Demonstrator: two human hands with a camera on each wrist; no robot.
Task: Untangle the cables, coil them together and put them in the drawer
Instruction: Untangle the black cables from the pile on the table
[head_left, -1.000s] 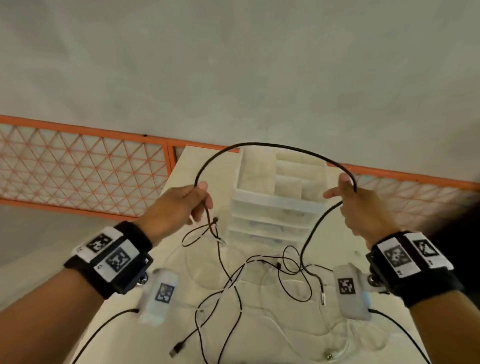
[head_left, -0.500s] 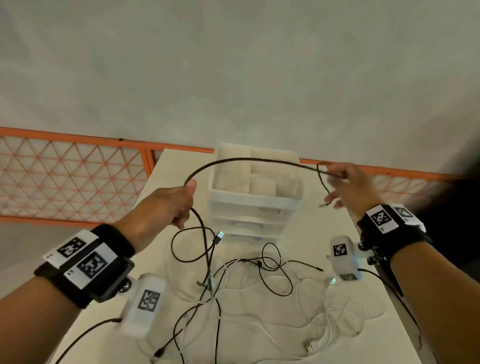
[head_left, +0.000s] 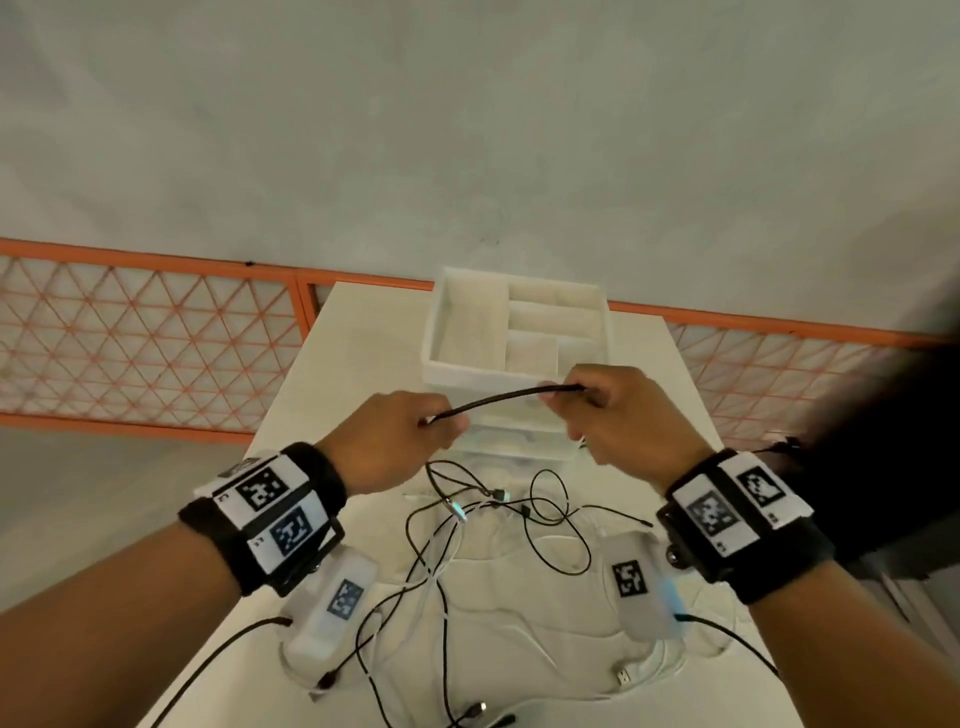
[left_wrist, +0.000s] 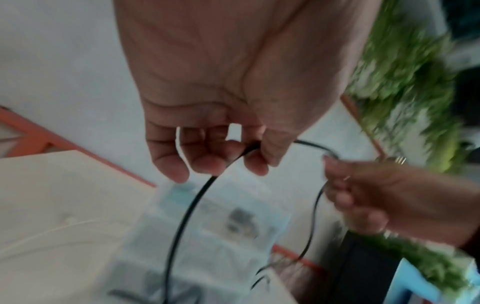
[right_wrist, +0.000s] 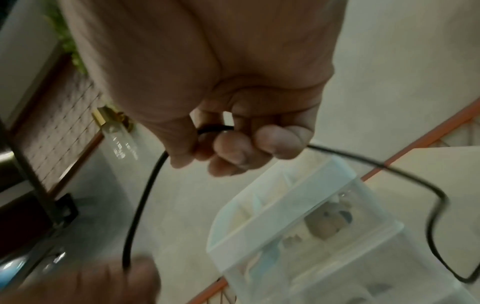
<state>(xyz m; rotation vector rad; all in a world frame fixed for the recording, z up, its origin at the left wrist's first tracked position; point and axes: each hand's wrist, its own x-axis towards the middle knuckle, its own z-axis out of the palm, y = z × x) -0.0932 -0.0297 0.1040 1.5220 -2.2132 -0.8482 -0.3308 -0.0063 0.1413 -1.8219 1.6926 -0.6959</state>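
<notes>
A short stretch of black cable (head_left: 504, 399) runs between my two hands, held above the table in front of the drawer unit. My left hand (head_left: 415, 431) pinches it between thumb and forefinger (left_wrist: 255, 162), and the cable (left_wrist: 187, 207) hangs down from there. My right hand (head_left: 608, 410) has its fingers (right_wrist: 233, 152) curled round the same cable (right_wrist: 140, 205). The white translucent drawer unit (head_left: 514, 332) stands at the table's far end with its divided top tray open. A tangle of black and white cables (head_left: 498, 514) lies on the table below my hands.
The white table (head_left: 363, 364) is narrow, with edges close on both sides. An orange lattice fence (head_left: 145, 343) runs behind it. Loose plugs (head_left: 623, 675) lie near the front. Green plants (left_wrist: 405, 86) show in the left wrist view.
My hands have come close together and the long arc of black cable between them has shrunk to a short stretch. The right hand moved left along the cable.
</notes>
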